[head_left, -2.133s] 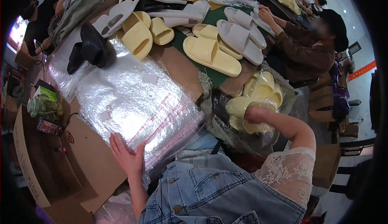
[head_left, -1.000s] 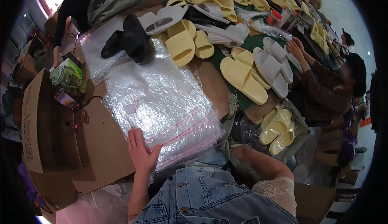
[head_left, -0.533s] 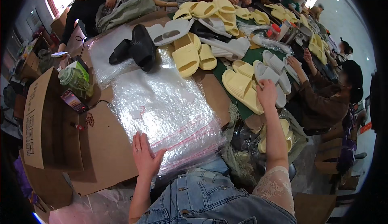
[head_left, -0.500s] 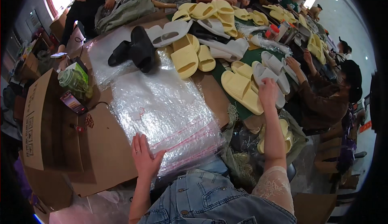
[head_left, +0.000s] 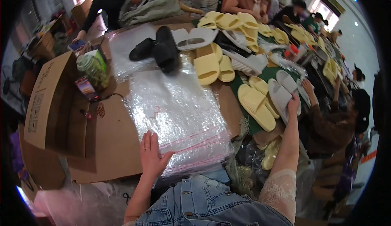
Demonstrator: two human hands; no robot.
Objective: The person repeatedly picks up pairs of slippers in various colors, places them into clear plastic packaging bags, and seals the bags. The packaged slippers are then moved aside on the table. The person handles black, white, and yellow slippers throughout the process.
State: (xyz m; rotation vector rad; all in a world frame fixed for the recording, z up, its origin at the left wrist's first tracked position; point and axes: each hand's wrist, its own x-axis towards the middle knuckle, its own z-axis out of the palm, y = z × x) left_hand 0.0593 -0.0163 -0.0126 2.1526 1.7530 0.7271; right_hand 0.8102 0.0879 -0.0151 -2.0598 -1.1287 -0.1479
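My left hand (head_left: 152, 156) lies flat with its fingers stretched out at the near left edge of a stack of clear plastic bags (head_left: 173, 99) with pink edge strips. On the right, my right hand (head_left: 293, 104) reaches forward and grips the edge of a light grey slipper (head_left: 279, 95); its fingertips are partly hidden. A second grey slipper (head_left: 286, 80) lies just beyond. Left of these, a pair of pale yellow slippers (head_left: 254, 105) rests on the green surface. A black pair (head_left: 166, 50) and another yellow pair (head_left: 207, 69) sit at the far end of the bags.
An open cardboard box (head_left: 49, 103) stands at the left, near a green-filled jar (head_left: 93, 68) and a phone (head_left: 86, 88). More yellow slippers (head_left: 230, 21) are piled at the back. A co-worker (head_left: 332, 118) in brown sits close on the right, one hand near the grey slippers.
My right hand has moved right and opened from a fist-like shape to take hold of the grey slipper. My left hand stays on the bags. The whole view has shifted somewhat.
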